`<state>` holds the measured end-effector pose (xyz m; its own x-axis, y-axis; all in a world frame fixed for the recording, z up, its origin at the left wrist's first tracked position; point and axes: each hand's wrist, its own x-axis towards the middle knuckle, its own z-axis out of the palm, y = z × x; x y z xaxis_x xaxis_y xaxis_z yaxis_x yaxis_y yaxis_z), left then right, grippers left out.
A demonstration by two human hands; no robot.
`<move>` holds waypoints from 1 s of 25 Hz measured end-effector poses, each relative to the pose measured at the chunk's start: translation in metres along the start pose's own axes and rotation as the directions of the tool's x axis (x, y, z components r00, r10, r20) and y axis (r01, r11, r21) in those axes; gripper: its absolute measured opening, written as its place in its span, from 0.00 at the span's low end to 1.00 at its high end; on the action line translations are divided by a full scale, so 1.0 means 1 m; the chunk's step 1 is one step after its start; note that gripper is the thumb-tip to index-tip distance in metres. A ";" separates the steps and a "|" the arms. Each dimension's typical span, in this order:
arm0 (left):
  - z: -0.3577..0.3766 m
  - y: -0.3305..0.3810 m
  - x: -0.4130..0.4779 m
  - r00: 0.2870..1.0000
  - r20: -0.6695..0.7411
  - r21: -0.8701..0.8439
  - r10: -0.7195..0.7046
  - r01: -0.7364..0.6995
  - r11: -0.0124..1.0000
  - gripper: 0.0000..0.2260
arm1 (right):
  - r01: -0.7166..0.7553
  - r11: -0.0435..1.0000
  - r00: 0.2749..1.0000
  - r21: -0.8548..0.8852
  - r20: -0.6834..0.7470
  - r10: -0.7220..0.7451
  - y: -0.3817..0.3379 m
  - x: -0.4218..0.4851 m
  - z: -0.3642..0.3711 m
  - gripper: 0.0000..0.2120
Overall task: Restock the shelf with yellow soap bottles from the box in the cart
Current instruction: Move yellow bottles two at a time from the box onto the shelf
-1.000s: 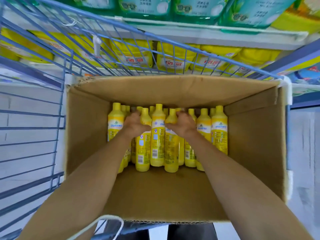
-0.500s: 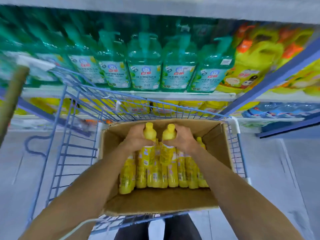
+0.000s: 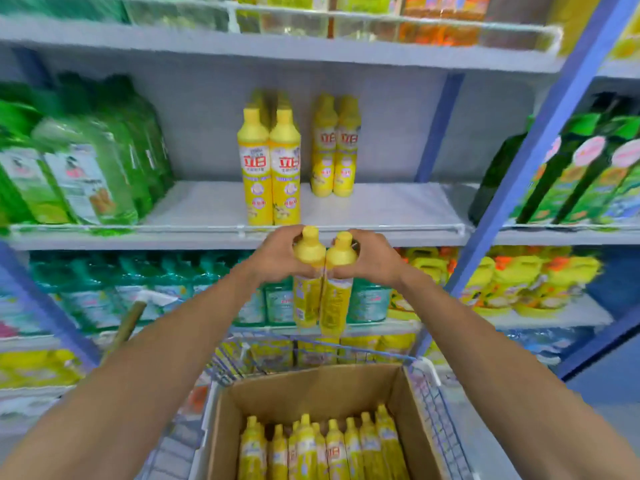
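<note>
This is a shop, the cleaning-goods aisle of a supermarket by the look of it. Tiered grey metal shelves [image 3: 381, 206] on blue uprights [image 3: 550, 133] stand in front of me, each with a wire rail along its front edge. They carry many copies of the same goods: green refill pouches [image 3: 86, 174], yellow soap bottles [image 3: 270, 168] in rows, teal bottles [image 3: 277, 303] below. A wire cart [image 3: 433, 410] stands before them with a cardboard box [image 3: 311, 386] of stock.

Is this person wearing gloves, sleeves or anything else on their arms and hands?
No, both are bare. The left hand and right hand wear no gloves, and no rings show, though the picture is a little blurred. The left forearm and right forearm show no sleeve, watch or band as far as the frame's edge.
</note>
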<state>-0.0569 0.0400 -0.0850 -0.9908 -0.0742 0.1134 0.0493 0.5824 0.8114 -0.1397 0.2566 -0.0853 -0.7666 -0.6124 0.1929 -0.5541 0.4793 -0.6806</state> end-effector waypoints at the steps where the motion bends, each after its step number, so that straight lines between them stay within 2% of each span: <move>1: -0.010 0.017 0.007 0.999 -0.013 -0.010 0.033 -0.033 0.999 0.25 | 0.033 0.999 0.999 0.017 -0.021 -0.032 -0.011 0.006 -0.017 0.25; 7: -0.057 0.104 0.052 0.984 -0.054 -0.078 0.169 -0.173 0.982 0.26 | 0.149 0.985 0.986 0.084 -0.086 -0.142 -0.049 0.060 -0.107 0.24; 11: -0.072 0.136 0.094 0.966 -0.166 -0.075 0.200 -0.215 0.974 0.28 | 0.235 0.967 0.965 0.096 -0.142 -0.221 -0.059 0.096 -0.151 0.21; 18: -0.054 0.132 0.141 0.950 -0.264 -0.037 0.169 -0.185 0.982 0.21 | 0.247 0.947 0.961 0.204 -0.179 -0.212 -0.030 0.131 -0.156 0.22; 25: -0.039 0.105 0.155 0.944 -0.300 -0.003 0.136 -0.144 0.990 0.24 | 0.231 0.942 0.959 0.245 -0.219 -0.178 -0.017 0.146 -0.149 0.19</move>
<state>-0.2003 0.0580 0.0402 -0.8908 -0.2335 0.3898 0.1916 0.5847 0.7883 -0.2907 0.2528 0.0595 -0.7079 -0.5351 0.4611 -0.6193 0.1562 -0.7695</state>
